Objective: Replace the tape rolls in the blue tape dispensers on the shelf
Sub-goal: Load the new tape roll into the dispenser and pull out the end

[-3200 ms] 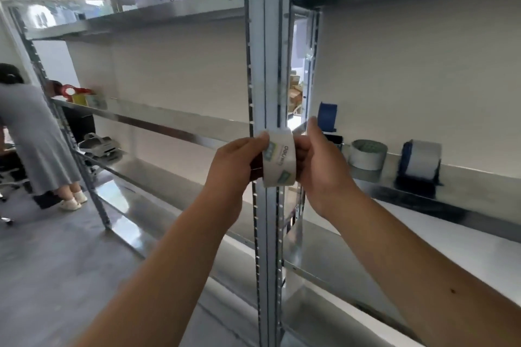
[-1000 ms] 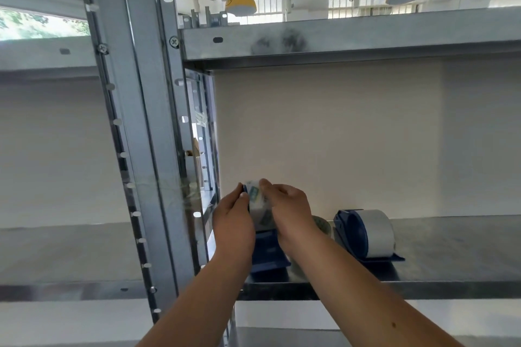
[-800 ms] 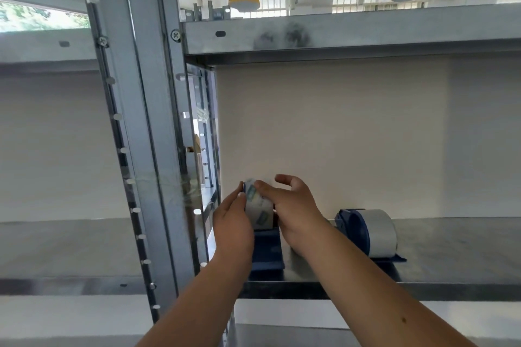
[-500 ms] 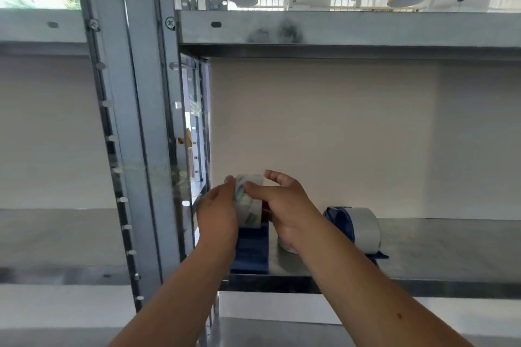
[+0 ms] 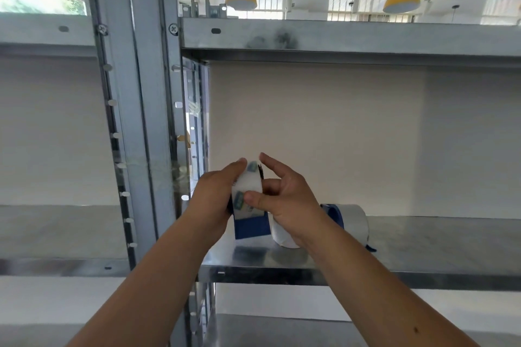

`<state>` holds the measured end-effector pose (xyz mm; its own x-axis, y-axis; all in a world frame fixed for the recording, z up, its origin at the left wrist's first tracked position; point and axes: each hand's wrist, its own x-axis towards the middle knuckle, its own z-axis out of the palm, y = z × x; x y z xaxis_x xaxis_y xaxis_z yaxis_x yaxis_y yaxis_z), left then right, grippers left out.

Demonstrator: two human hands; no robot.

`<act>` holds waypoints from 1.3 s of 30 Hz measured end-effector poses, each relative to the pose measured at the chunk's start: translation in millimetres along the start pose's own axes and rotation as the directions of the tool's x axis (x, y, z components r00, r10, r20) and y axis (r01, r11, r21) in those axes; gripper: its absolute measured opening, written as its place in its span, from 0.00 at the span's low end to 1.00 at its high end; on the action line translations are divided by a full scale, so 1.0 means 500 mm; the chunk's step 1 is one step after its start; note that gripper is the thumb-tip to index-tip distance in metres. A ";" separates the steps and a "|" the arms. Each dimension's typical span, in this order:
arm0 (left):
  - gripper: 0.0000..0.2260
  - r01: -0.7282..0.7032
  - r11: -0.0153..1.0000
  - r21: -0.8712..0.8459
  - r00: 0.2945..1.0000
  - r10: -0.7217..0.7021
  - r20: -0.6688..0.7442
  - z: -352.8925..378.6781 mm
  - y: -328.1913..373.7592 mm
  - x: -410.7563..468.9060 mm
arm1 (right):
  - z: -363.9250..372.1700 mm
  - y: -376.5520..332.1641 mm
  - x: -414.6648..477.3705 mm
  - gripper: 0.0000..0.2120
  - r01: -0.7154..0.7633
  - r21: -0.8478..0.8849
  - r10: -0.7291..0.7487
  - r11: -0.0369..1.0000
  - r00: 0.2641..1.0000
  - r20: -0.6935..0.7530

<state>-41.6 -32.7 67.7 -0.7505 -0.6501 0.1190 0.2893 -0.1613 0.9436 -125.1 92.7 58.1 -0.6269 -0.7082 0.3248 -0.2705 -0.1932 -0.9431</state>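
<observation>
A galvanised metal shelf carried a blue tape dispenser near its left upright, a loose white tape roll just beside it, and a second, loaded dispenser further right.

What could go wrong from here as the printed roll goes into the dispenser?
1. Both the left hand and right hand hide the seat of the printed tape roll in the blue dispenser, so it may sit crooked.
2. The dispenser stands near the shelf's front edge; pushing could tip it off.
3. The right wrist is close against the loose white roll and could nudge it.
</observation>
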 end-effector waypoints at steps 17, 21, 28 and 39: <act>0.17 -0.753 0.348 0.559 0.627 0.636 0.450 -0.039 -0.070 -0.033 | -0.033 0.007 -0.034 0.06 -0.122 0.353 0.096 0.928 0.991 0.089; 0.12 -0.785 0.235 0.574 0.578 0.611 0.540 -0.049 -0.066 -0.030 | -0.029 0.021 -0.041 0.07 -0.113 0.331 0.103 0.937 0.993 0.049; 0.49 -0.389 0.813 0.434 0.915 0.284 0.286 -0.053 -0.053 -0.017 | -0.030 0.032 -0.048 0.09 -0.012 -0.131 0.019 0.991 0.998 0.053; 0.27 -0.171 0.965 0.196 0.984 0.160 0.074 -0.015 -0.032 -0.009 | -0.049 0.012 -0.010 0.06 0.221 -0.189 -0.246 0.957 0.961 -0.125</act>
<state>-38.2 -32.8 49.6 -0.7365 -0.6108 0.2907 0.2913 0.1014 0.9512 -141.6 111.9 52.6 -0.6273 -0.5480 0.5532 -0.5352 -0.2127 -0.8175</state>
